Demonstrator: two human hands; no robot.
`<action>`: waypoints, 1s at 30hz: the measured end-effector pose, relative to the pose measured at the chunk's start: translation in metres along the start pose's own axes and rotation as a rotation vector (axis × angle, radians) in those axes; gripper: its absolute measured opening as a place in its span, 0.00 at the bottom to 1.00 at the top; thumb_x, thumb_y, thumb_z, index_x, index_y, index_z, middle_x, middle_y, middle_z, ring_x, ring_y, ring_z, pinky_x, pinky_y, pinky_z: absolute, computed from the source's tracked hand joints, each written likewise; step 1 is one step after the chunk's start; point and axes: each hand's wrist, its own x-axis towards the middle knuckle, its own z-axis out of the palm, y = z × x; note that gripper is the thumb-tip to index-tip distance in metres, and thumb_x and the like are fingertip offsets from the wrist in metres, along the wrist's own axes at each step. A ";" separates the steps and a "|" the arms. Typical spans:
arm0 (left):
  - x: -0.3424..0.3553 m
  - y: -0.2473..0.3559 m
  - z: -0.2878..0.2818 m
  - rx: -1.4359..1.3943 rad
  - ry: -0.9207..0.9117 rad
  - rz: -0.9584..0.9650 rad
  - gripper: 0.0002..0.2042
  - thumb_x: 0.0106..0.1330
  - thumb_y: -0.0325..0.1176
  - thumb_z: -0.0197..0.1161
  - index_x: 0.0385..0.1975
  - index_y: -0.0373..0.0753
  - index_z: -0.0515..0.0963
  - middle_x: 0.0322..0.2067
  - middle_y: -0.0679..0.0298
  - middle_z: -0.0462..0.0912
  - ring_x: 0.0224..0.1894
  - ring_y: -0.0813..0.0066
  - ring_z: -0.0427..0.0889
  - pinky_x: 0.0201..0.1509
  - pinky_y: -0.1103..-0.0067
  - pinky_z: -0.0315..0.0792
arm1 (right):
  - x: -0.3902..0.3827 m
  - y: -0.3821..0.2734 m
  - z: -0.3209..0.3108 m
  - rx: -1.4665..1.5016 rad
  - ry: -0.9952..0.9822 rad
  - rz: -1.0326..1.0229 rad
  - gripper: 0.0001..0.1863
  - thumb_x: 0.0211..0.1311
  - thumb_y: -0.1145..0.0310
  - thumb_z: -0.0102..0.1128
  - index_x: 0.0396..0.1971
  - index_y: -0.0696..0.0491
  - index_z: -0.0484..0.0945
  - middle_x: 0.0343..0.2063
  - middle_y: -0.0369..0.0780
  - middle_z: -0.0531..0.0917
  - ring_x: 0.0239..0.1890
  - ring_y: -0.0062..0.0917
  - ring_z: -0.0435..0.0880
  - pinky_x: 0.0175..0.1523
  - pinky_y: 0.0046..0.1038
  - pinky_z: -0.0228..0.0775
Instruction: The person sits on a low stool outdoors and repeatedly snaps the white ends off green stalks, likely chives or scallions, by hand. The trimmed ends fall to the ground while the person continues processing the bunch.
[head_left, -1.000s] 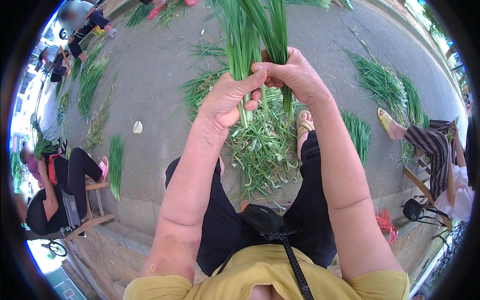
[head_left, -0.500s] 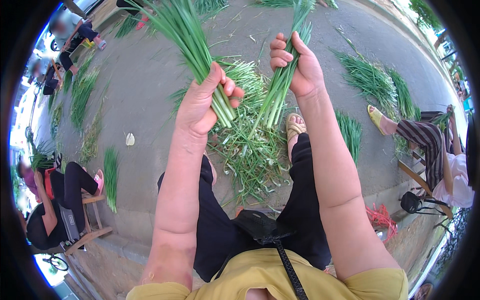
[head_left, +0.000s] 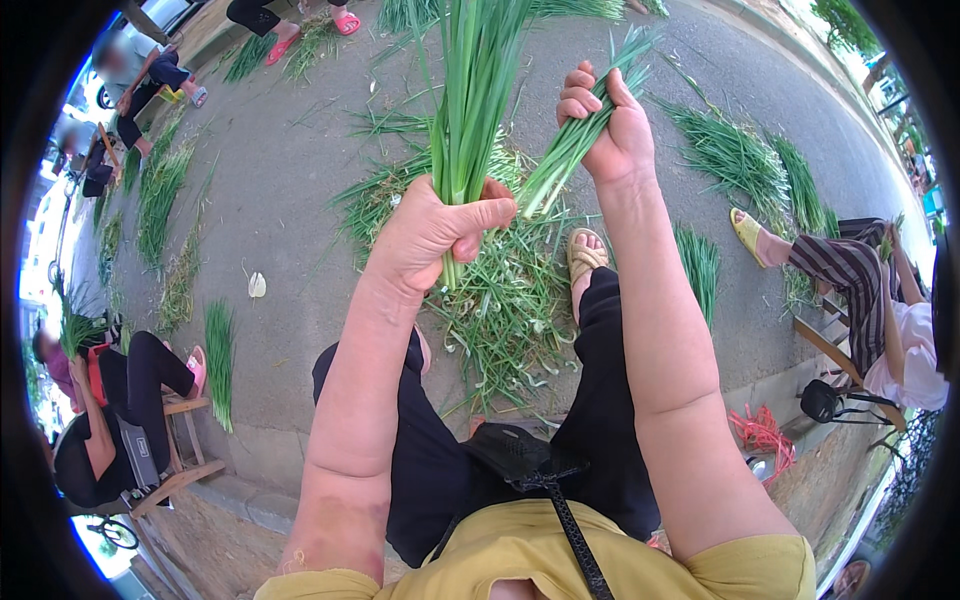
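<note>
My left hand (head_left: 445, 230) grips a large bunch of long green leafy stalks (head_left: 470, 90), held upright with pale lower ends under the thumb. My right hand (head_left: 605, 125), raised farther to the right, is closed round a thinner bunch (head_left: 560, 165), tilted with its white ends down toward my left hand. Below both hands a loose heap of green and pale trimmings (head_left: 500, 335) lies on the pavement between my sandalled feet (head_left: 585, 255).
Neat piles of green stalks (head_left: 218, 360) (head_left: 725, 150) lie around on the grey pavement (head_left: 280, 180). People sit on both sides, one in striped trousers (head_left: 850, 270), another on a wooden chair (head_left: 185, 440). Red plastic string (head_left: 760, 435) and a black bag (head_left: 820, 400) are at the right.
My hands were together a second ago and have moved apart, each with a bunch. Since half a second ago the left bunch has swung upright and the right one has tilted.
</note>
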 end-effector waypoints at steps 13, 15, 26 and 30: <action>0.002 0.002 -0.021 -0.388 -0.047 0.100 0.06 0.60 0.28 0.62 0.34 0.36 0.74 0.27 0.61 0.77 0.12 0.90 0.63 0.15 0.90 0.57 | -0.004 0.019 0.013 -0.635 0.412 -0.138 0.30 0.45 0.42 0.66 0.33 0.55 0.71 0.22 0.35 0.74 0.19 0.19 0.70 0.24 0.21 0.64; 0.004 0.000 -0.028 -0.461 -0.067 0.131 0.06 0.61 0.28 0.61 0.35 0.36 0.74 0.28 0.60 0.77 0.14 0.89 0.63 0.16 0.89 0.57 | -0.006 0.016 0.012 -0.519 0.382 -0.089 0.30 0.45 0.41 0.66 0.32 0.55 0.70 0.21 0.34 0.73 0.16 0.14 0.65 0.20 0.17 0.57; 0.008 0.001 -0.039 -0.548 -0.010 0.214 0.06 0.60 0.27 0.62 0.35 0.37 0.75 0.28 0.62 0.77 0.13 0.88 0.63 0.17 0.87 0.57 | -0.004 -0.009 -0.003 -0.222 0.447 -0.377 0.11 0.59 0.62 0.61 0.32 0.52 0.72 0.17 0.29 0.67 0.16 0.14 0.62 0.23 0.19 0.57; 0.008 0.002 -0.033 -0.524 0.037 0.229 0.06 0.58 0.25 0.63 0.34 0.38 0.75 0.27 0.61 0.78 0.13 0.88 0.64 0.17 0.87 0.58 | -0.012 0.021 0.020 -0.710 0.329 -0.241 0.10 0.55 0.65 0.65 0.32 0.53 0.75 0.17 0.29 0.69 0.14 0.12 0.60 0.22 0.18 0.55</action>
